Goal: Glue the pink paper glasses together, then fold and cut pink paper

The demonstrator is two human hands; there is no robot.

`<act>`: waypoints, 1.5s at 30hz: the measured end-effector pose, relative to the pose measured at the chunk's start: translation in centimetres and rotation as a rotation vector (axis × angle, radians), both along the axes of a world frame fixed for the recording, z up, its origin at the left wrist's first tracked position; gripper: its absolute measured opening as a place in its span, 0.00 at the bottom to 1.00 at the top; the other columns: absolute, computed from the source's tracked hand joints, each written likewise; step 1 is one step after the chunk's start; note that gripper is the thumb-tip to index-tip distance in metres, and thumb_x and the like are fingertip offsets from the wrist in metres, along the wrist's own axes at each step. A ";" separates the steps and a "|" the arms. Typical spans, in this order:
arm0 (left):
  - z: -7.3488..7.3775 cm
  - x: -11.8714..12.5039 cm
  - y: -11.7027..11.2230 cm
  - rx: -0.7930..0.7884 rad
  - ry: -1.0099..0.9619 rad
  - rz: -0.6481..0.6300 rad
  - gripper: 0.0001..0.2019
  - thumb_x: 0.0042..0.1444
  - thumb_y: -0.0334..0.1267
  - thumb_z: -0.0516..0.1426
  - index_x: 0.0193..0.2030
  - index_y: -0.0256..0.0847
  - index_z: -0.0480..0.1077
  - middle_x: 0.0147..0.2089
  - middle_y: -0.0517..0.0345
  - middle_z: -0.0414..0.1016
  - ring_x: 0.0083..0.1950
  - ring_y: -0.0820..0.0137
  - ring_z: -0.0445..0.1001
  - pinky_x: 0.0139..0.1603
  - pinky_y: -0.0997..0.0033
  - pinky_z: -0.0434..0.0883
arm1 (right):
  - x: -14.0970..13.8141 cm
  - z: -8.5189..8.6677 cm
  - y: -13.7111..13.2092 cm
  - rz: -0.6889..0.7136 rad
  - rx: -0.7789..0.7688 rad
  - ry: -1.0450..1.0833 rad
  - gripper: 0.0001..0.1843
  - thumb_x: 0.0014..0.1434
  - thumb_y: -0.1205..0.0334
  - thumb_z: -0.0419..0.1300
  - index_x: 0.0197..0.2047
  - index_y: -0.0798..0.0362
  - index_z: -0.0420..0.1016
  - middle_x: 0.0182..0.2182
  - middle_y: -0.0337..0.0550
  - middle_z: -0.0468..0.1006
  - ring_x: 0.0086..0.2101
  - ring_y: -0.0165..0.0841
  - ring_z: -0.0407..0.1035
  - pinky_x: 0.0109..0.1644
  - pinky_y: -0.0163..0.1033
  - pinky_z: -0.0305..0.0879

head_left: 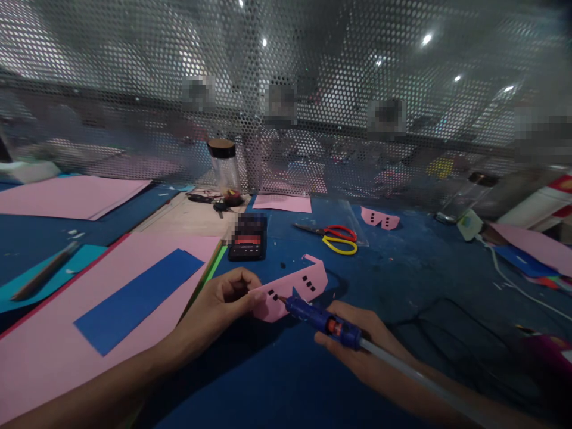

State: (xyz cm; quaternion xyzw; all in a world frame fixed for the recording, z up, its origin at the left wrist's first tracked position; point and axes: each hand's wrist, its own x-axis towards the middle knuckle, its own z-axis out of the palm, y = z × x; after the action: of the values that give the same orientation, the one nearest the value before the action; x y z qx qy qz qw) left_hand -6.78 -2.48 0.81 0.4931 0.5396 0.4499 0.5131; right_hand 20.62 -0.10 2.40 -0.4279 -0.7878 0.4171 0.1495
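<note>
Between the thumb and fingers of my left hand (235, 295) is the left end of a pink paper cutout (292, 285) shaped like glasses, with small black squares on it. My right hand (361, 336) is closed around a blue hot glue gun (313, 316). A long clear glue stick (402, 369) sticks out of its back. The gun's nozzle is at the black squares on the cutout's left half; whether it touches the paper I cannot tell. Farther back, a second pink cutout (379, 218) with black squares stands on the blue table.
Scissors (333, 235) with red and yellow handles and a phone (248, 238) lie beyond my hands. At left, a blue paper strip (138, 301) rests on pink sheets. A lidded jar (224, 173) stands near the perforated metal screen (295, 161). A cable (513, 277) runs at right.
</note>
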 end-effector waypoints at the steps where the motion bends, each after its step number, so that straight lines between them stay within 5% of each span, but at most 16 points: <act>1: 0.1 0.0 0.0 -0.002 0.000 0.001 0.14 0.56 0.48 0.66 0.33 0.41 0.71 0.30 0.59 0.77 0.31 0.70 0.74 0.33 0.72 0.68 | 0.0 0.0 0.0 0.000 0.000 0.003 0.12 0.65 0.60 0.60 0.31 0.51 0.63 0.30 0.34 0.72 0.29 0.28 0.63 0.30 0.34 0.56; 45: -0.5 -0.3 0.0 0.008 0.024 -0.003 0.14 0.56 0.48 0.66 0.33 0.41 0.71 0.29 0.60 0.77 0.31 0.71 0.74 0.32 0.73 0.68 | 0.0 0.7 0.1 0.014 -0.004 -0.002 0.10 0.65 0.60 0.60 0.33 0.51 0.65 0.32 0.35 0.73 0.30 0.29 0.65 0.32 0.35 0.58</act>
State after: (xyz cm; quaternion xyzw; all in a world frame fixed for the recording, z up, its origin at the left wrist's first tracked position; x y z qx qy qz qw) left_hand -7.12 -2.50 0.36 0.5014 0.5432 0.4452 0.5053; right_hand 20.63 0.04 3.08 -0.4230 -0.7900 0.4195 0.1449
